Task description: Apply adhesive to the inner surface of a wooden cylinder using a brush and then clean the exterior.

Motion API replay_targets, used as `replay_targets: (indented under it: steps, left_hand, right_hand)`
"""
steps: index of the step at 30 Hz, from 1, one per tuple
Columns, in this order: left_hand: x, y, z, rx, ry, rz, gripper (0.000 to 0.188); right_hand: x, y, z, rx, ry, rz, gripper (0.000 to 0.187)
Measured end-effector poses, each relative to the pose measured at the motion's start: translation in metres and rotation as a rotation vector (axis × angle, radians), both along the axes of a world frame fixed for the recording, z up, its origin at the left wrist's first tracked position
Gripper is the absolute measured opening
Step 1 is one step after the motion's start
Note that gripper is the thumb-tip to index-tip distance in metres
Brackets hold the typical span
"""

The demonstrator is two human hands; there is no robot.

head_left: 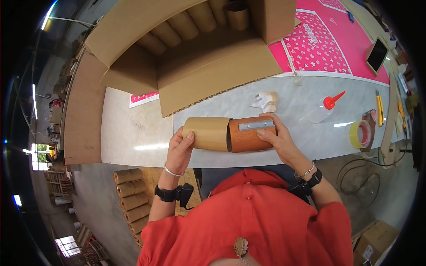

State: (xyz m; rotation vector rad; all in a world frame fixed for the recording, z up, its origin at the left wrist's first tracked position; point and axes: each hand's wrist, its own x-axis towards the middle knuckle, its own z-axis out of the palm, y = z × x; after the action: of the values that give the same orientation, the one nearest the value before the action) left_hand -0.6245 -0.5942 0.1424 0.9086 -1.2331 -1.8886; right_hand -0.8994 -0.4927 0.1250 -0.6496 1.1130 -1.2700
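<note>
Over the table's near edge I hold a brown cardboard tube lying sideways. My left hand grips its left end, thumb on top. From the tube's right end sticks out a reddish-brown wooden cylinder with a metal strip fastened along it. My right hand is closed round the cylinder's right end, its thumb near the strip. How far the cylinder reaches into the tube is hidden. Beyond them a crumpled white cloth or glove lies on the table.
An open cardboard box with several tubes stands at the back. On the right are a red-tipped glue bottle, tape rolls, a yellow cutter and a phone. Pink printed sheets lie behind. Tubes are stacked below left.
</note>
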Motion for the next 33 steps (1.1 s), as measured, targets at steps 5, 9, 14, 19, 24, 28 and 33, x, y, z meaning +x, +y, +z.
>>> replay_targets:
  steps: [5, 9, 14, 19, 24, 28, 33]
  left_hand:
    - [-0.003, 0.003, -0.005, 0.006, -0.016, -0.053, 0.034]
    - [-0.002, 0.006, -0.006, 0.099, -0.075, -0.135, 0.039]
    - [0.005, 0.003, -0.019, 0.137, -0.098, -0.229, 0.044]
    - [0.001, 0.011, -0.021, 0.207, -0.1, -0.194, 0.049]
    - [-0.003, 0.014, -0.021, 0.242, -0.078, -0.187, 0.052]
    - [-0.005, 0.013, -0.026, 0.267, -0.059, -0.209, 0.048]
    - [-0.02, 0.021, -0.033, 0.276, 0.01, -0.129, 0.041]
  right_hand:
    - [0.001, 0.0, -0.006, -0.09, 0.154, 0.014, 0.056]
    - [-0.005, -0.001, -0.007, -0.075, 0.148, -0.015, 0.057]
    - [-0.008, -0.004, -0.014, -0.091, 0.155, -0.031, 0.055]
    - [-0.008, -0.005, -0.014, -0.072, 0.093, -0.011, 0.059]
    - [-0.007, -0.005, -0.017, -0.099, 0.185, -0.026, 0.062]
    - [-0.003, -0.001, -0.02, -0.119, 0.271, -0.044, 0.061]
    - [0.002, -0.001, -0.024, -0.183, 0.399, -0.118, 0.062]
